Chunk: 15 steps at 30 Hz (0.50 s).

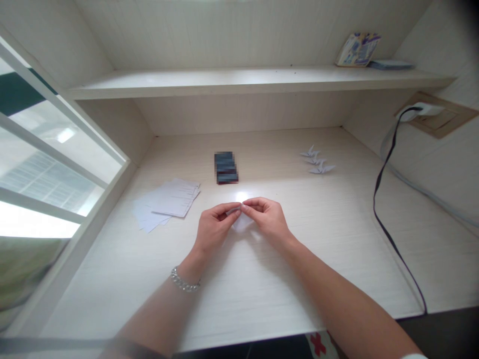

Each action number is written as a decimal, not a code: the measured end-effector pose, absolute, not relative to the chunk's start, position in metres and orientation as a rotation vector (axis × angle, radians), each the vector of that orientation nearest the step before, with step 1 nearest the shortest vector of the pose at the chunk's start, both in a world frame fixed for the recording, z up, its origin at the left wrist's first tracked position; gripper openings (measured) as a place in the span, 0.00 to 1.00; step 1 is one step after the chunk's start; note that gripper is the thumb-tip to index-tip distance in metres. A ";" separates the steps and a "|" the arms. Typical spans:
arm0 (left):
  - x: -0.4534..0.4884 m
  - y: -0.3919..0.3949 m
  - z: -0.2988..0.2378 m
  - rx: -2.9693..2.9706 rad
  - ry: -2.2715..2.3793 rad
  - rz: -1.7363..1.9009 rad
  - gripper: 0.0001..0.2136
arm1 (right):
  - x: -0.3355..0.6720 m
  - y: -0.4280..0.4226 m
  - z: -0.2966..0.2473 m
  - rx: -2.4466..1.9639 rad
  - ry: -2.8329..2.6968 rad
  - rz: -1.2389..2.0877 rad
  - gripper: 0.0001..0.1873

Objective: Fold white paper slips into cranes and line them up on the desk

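Both hands meet above the middle of the desk and pinch one small piece of white paper. My left hand, below a chain bracelet, grips its upper left edge between thumb and forefinger. From the other side my right hand pinches the same top edge, thumb tips almost touching. The paper's lower part hangs below the fingers; its folds are partly hidden. Several white sheets lie in a loose pile to the left. At the back right stand 3 folded paper cranes in a row.
A dark, pixelated item lies behind my hands. A black cable runs from the wall socket down the desk's right side. A shelf crosses the back, bearing a colourful packet. A barred window is at left.
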<state>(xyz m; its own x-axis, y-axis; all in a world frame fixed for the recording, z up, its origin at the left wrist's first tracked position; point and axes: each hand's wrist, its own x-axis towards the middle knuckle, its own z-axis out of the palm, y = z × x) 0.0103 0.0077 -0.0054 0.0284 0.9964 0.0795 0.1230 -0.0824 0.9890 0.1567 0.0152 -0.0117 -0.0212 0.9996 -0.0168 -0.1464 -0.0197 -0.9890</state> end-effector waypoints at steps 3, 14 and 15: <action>0.010 0.008 -0.005 1.388 1.246 1.172 0.12 | 0.157 0.015 -0.011 -1.105 -1.103 1.317 0.14; 0.009 0.008 -0.004 1.391 1.233 1.161 0.12 | 0.156 0.015 -0.012 -1.122 -1.091 1.312 0.14; 0.010 0.008 -0.003 1.393 1.226 1.161 0.12 | 0.156 0.015 -0.012 -1.123 -1.089 1.314 0.15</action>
